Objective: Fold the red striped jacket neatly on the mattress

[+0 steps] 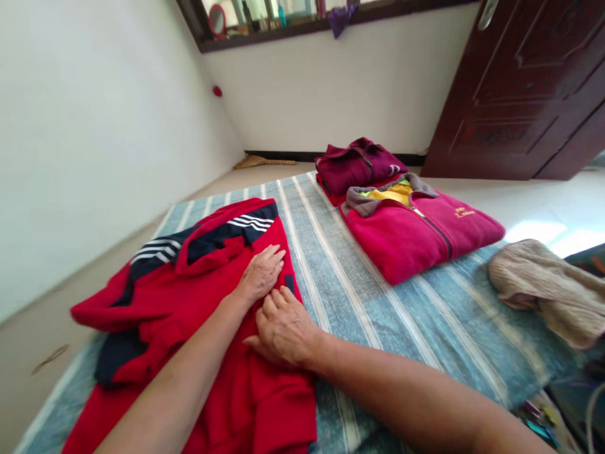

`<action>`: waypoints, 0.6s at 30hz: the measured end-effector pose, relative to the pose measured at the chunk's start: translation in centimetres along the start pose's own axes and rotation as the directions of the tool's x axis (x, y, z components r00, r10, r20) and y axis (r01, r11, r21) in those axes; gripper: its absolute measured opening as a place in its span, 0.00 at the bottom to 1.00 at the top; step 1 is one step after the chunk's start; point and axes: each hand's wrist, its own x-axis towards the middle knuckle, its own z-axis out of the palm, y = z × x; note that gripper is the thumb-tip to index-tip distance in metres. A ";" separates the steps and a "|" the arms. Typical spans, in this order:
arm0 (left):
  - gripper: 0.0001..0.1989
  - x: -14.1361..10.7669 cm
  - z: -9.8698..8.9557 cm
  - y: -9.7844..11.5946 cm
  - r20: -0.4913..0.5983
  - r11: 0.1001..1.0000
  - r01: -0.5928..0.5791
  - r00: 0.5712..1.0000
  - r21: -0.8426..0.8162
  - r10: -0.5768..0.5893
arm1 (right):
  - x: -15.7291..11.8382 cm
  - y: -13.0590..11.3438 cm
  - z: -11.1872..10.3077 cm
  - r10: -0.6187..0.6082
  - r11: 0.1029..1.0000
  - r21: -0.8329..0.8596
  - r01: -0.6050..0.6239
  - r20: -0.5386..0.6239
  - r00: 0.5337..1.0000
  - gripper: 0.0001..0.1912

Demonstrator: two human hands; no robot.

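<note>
A red tracksuit top with navy panels and white stripes [155, 315] is spread on a striped blue bedspread [378, 328], directly beneath both hands. The left hand [261, 274] is pressed flat on the red cloth, its fingers extended and nothing gripped. The right hand [283, 328] is placed just below it, near the top's edge, with its fingers curled down onto the fabric; whether a fold is being pinched cannot be told. Two folded garments are laid further along the bedspread, well apart from the hands: a pink zip fleece [416, 239] lies partly over a maroon jacket [359, 165]. A crumpled beige cloth [539, 291] is placed to the right, near the bedspread's edge.
</note>
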 end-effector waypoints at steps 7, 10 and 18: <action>0.19 -1.1 -0.4 0.9 0.026 0.996 0.089 0.996 -0.007 -0.089 | 0.3 1.4 -0.6 0.121 0.978 0.182 -0.105 -0.080 0.989 0.15; 0.18 -1.9 -0.6 1.6 0.012 0.990 0.142 0.990 -0.016 -0.142 | 1.2 3.7 -1.4 0.451 0.854 0.293 -0.430 -0.003 0.893 0.13; 0.12 -3.1 -0.4 2.0 -0.125 0.972 0.177 0.972 -0.155 -0.197 | 6.2 9.1 0.4 0.739 0.575 0.265 -0.774 0.238 0.631 0.16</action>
